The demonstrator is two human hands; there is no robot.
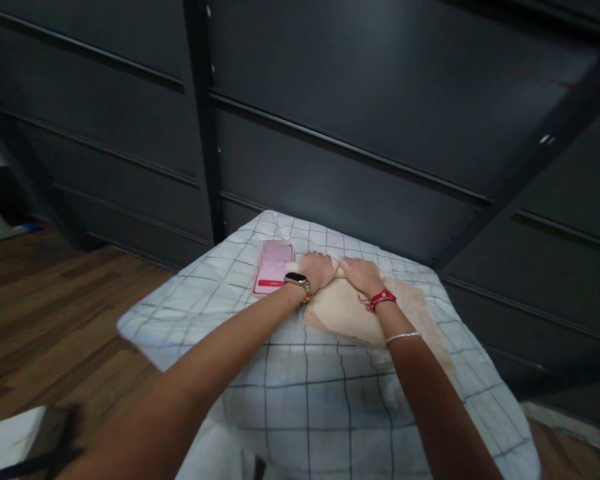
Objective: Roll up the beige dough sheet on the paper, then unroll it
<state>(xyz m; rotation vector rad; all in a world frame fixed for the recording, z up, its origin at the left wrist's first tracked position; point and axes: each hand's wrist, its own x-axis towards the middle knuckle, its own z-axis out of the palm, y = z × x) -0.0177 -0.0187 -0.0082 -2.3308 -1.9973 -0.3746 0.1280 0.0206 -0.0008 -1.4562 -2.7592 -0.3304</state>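
Note:
A beige cloth (350, 303) lies on the table with its far edge bunched into a roll or fold. My left hand (319, 269), below a dark-faced wristband, is closed over the left part of that edge. Close beside it, my right hand (361, 275) has its fingers curled around the same bunched edge; a red bracelet and a pale bangle are on that arm. A lighter, peach-toned piece (420, 310) spreads out flat under and to the right of my right wrist. Whether it is a separate cloth, I cannot tell.
A checked white tablecloth (195, 307) covers the table. Left of my hands lies a flat pink rectangular item (275, 270) with a red strip, partly blurred out. Dark panelled metal (330, 153) rises just behind the table. A white object (13, 437) stands at lower left above the wooden floor (40, 300).

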